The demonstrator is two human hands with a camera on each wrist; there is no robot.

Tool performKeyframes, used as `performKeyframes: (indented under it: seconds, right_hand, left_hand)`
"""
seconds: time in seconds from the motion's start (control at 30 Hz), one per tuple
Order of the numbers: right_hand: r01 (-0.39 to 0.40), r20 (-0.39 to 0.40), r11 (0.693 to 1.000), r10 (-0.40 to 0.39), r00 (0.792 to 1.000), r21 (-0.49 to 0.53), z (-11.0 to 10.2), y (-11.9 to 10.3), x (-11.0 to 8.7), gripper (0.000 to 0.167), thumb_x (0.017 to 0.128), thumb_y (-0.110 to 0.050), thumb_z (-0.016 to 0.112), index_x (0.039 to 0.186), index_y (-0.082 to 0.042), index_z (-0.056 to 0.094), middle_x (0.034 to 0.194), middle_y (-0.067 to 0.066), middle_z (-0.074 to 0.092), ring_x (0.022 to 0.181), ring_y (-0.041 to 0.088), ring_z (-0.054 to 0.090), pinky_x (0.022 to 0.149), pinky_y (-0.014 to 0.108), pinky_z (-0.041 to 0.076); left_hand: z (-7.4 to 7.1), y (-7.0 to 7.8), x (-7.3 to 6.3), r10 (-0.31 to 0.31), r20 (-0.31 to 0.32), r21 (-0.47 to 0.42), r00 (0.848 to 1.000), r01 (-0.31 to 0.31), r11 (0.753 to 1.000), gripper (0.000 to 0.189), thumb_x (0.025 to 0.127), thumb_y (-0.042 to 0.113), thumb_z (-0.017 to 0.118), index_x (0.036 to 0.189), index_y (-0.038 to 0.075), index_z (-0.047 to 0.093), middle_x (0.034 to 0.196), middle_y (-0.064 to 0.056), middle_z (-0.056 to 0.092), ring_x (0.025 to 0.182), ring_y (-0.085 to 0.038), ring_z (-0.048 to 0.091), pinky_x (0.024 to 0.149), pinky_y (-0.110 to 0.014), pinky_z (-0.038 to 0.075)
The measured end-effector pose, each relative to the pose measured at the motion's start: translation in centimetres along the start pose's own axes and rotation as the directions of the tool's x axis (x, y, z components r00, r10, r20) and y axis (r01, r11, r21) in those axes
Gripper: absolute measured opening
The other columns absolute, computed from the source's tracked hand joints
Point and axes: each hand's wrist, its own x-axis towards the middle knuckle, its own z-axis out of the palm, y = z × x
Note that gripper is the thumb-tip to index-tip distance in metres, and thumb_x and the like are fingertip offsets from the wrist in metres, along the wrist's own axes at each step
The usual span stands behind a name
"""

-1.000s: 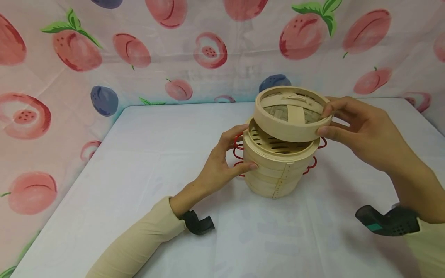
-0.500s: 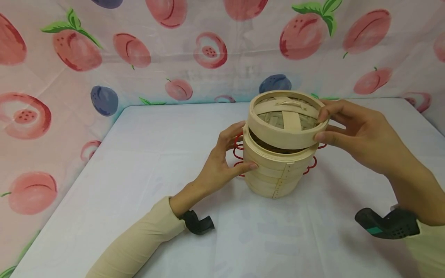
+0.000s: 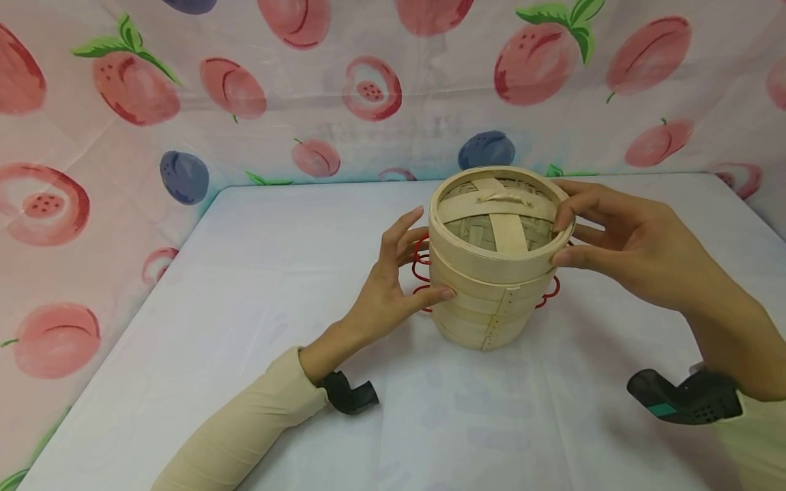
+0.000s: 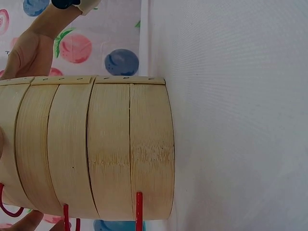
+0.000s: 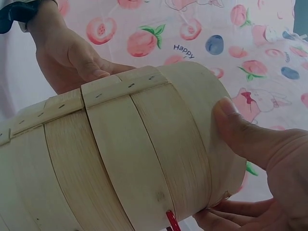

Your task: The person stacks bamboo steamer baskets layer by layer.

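A round bamboo steamer [image 3: 469, 310] of stacked tiers stands upright on the white table, with red loops [image 3: 421, 274] on its sides. Its woven bamboo lid [image 3: 507, 233] sits on the top tier, covering the slatted inside. My right hand [image 3: 638, 245] pinches the lid's right rim, thumb in front and fingers over the edge. My left hand [image 3: 393, 276] holds the steamer's left side, thumb on the front wall and fingers reaching behind. In the right wrist view, the right thumb [image 5: 236, 122] presses the lid's side. The left wrist view shows the tier walls [image 4: 110, 149] up close.
A white cloth [image 3: 295, 286] covers the table. Behind it hangs a fruit-patterned curtain [image 3: 430, 88], which also runs down the left side. Black wrist devices [image 3: 350, 394] are worn on both forearms.
My right hand has brought the lid down and to the left, from tilted above the steamer onto its top. The left fingers have lifted slightly; the steamer has stayed in place.
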Motion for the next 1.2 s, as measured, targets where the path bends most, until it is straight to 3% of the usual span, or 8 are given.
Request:
performKeyframes:
  seconds: [0.13,0.4,0.7,1.2]
  right_hand:
    - [0.010,0.017,1.000,-0.010,1.000,0.014,0.0,0.1,0.0,0.036,0.072,0.025,0.068,0.101,0.007,0.056,0.139,0.021,0.040,0.132,0.028,0.036,0.097,0.019,0.040]
    - [0.001,0.033,1.000,-0.001,0.999,-0.014,-0.1,0.2,0.0,0.036,0.072,0.024,0.069,0.101,0.006,0.057,0.140,0.020,0.040,0.134,0.027,0.034,0.096,0.018,0.040]
    - [0.053,0.045,0.996,-0.057,0.997,0.070,-0.4,0.9,-0.2,0.036,0.070,0.024,0.070,0.100,0.009,0.057,0.139,0.023,0.040,0.133,0.029,0.035,0.097,0.020,0.040]
    - [0.069,0.047,0.987,-0.076,0.996,0.142,-0.3,1.3,-0.4,0.037,0.070,0.026,0.069,0.101,0.011,0.055,0.138,0.025,0.041,0.131,0.031,0.035,0.097,0.022,0.040]
  left_hand:
    - [-0.1,0.0,0.0,-0.006,-0.001,0.000,1.000,0.006,1.000,0.104,0.074,0.001,0.081,0.149,0.018,0.010,0.139,-0.010,0.044,0.124,-0.020,0.047,0.100,-0.039,0.040]
    - [-0.1,-0.3,-0.2,-0.003,0.002,-0.017,1.000,0.003,1.000,0.096,0.081,0.018,0.079,0.149,0.018,0.011,0.139,-0.010,0.044,0.124,-0.021,0.047,0.099,-0.045,0.041]
    - [0.2,-0.2,-0.1,0.001,0.002,-0.012,1.000,-0.001,1.000,0.103,0.075,0.000,0.080,0.149,0.019,0.010,0.140,-0.010,0.045,0.124,-0.021,0.046,0.100,-0.042,0.041]
    - [0.3,-0.3,-0.3,-0.022,0.008,-0.007,1.000,0.022,1.000,0.102,0.075,0.001,0.080,0.149,0.020,0.013,0.141,-0.009,0.044,0.126,-0.020,0.045,0.100,-0.043,0.040]
